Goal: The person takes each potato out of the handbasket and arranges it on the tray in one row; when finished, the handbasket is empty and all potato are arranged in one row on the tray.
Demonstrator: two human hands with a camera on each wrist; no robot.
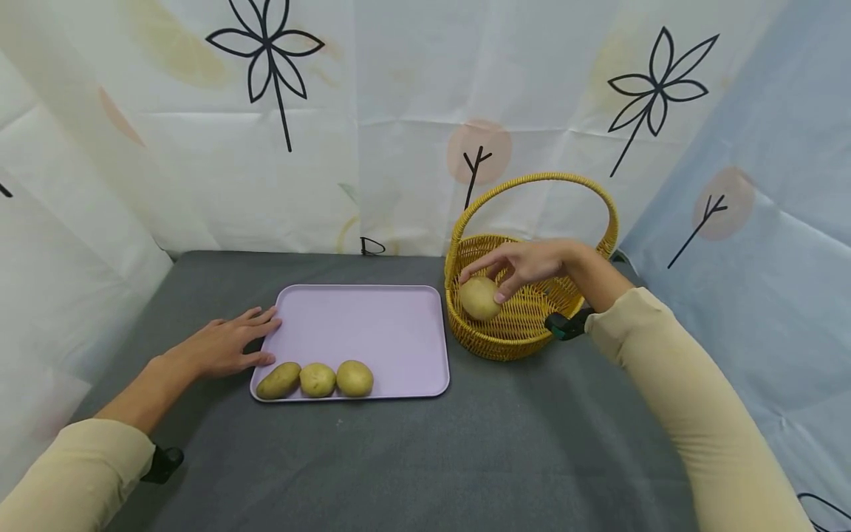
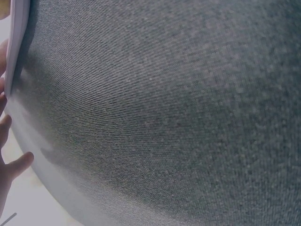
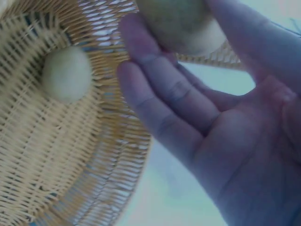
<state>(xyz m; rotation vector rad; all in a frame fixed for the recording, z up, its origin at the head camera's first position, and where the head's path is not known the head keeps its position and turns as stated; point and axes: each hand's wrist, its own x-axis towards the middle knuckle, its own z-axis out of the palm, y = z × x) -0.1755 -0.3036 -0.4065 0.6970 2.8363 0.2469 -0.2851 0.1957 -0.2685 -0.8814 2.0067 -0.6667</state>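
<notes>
My right hand point(image 1: 525, 267) pinches a round potato point(image 1: 480, 298) between thumb and fingers, over the yellow wicker basket point(image 1: 495, 347). Inside the basket, a second potato point(image 3: 67, 74) shows in the right wrist view. My left hand point(image 1: 222, 343) touches the left rim of a pale lilac tray point(image 1: 372, 318) with spread fingers. Along the tray's front edge lie an oblong potato point(image 1: 279, 380), a rounder potato point(image 1: 318, 380) and another round potato point(image 1: 354, 378), side by side. Only the fingers of the left hand show at the edge of the left wrist view.
A tall arched handle point(image 1: 538, 177) rises over the basket, which stands close to the tray's right side. Dark grey cloth point(image 1: 425, 458) covers the table. Patterned white curtain point(image 1: 399, 148) hangs behind, with a bluish side point(image 1: 771, 222) at right.
</notes>
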